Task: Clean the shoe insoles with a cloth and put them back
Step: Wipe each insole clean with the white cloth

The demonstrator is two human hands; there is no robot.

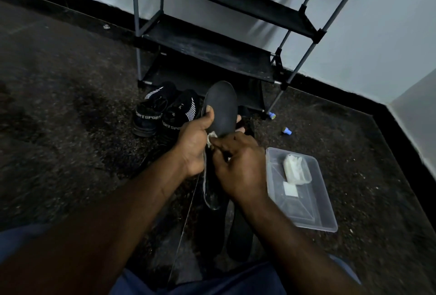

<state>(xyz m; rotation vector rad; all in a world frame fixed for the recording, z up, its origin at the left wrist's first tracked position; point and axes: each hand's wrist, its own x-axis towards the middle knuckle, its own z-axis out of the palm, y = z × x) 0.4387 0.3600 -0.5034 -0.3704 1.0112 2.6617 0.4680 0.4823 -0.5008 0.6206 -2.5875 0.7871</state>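
My left hand grips a dark insole held upright, thumb on its front face and fingertips showing past its right edge. My right hand pinches a small white cloth against the insole's lower part. More dark insoles lie on the floor below my hands, one with a pale rim and another to its right. A pair of black sport shoes with white lettering stands on the floor just left of the held insole.
A clear plastic tray with folded white cloths sits on the floor at the right. A black shoe rack stands against the wall behind. Two small blue caps lie near its right leg. The floor is dark and speckled.
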